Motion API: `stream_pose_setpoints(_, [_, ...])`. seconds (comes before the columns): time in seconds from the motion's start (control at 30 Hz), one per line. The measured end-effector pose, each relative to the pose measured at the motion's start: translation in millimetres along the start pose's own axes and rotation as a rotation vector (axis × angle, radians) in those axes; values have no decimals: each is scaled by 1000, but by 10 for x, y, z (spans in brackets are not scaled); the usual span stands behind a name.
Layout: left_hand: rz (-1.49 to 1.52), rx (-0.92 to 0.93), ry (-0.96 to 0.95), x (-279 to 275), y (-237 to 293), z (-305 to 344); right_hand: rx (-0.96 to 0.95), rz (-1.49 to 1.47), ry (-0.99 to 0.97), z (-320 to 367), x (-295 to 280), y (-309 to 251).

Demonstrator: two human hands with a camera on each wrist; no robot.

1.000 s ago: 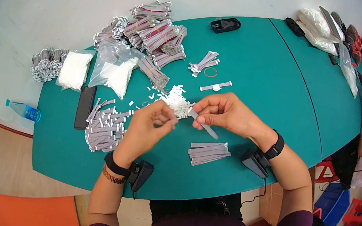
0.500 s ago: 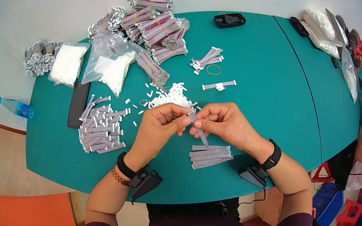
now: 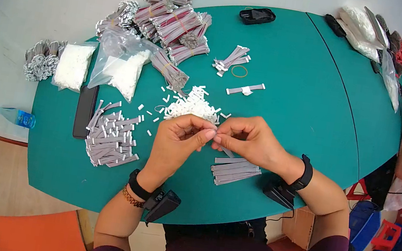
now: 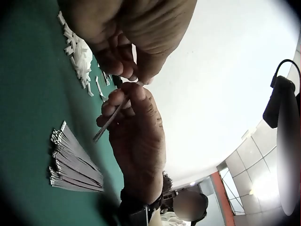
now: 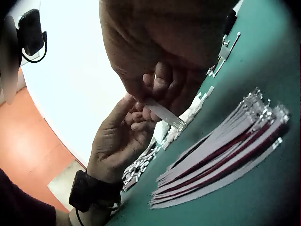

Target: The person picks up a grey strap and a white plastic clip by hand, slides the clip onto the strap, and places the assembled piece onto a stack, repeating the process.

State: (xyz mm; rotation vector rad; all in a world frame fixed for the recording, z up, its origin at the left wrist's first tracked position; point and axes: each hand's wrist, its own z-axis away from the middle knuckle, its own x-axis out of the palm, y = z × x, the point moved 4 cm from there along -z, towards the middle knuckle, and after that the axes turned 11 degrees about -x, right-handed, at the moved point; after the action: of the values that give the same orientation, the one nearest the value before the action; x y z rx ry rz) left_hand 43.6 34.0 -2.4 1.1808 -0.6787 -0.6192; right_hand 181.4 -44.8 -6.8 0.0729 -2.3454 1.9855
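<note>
Both hands meet fingertip to fingertip over the table. My right hand [image 3: 253,142] pinches a short grey flat ribbon cable [image 5: 164,113] between thumb and forefinger, its bare-wired end pointing out past the fingers. With thumb and forefinger, my left hand [image 3: 180,140] pinches at the cable's other end; that end is hidden by the fingertips. Just below the right hand lies a neat bundle of ribbon cables [image 3: 235,171]. Beyond the hands spreads a heap of small white plastic pieces [image 3: 194,105]. Left of it, cables with white ends [image 3: 112,138] lie in a loose pile.
Banded cable bundles [image 3: 174,23] are stacked at the back left, near bags of white pieces [image 3: 73,66]. A dark case [image 3: 85,112] lies beside the loose pile. Farther back are a few cables [image 3: 232,60], a rubber band [image 3: 239,71] and a black pouch [image 3: 257,16].
The left hand has come right to meet the right hand at the ribbon cable's end. The hands were apart a second ago; over the last half second they have barely moved.
</note>
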Motion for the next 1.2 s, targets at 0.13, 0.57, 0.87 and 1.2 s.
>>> stream_pose_setpoints(0.13, [-16, 24, 20, 6, 13, 13, 26, -1, 39, 5, 25, -31])
stream_pose_setpoints(0.57, [19, -24, 34, -3, 12, 19, -18, 29, 71, 15, 5, -101])
stream_pose_setpoints(0.87, [11, -12, 42, -7, 2, 22, 20, 64, 61, 12, 13, -142])
stream_pose_setpoints(1.2, [17, 25, 36, 18, 20, 28, -74, 177, 73, 14, -7, -134])
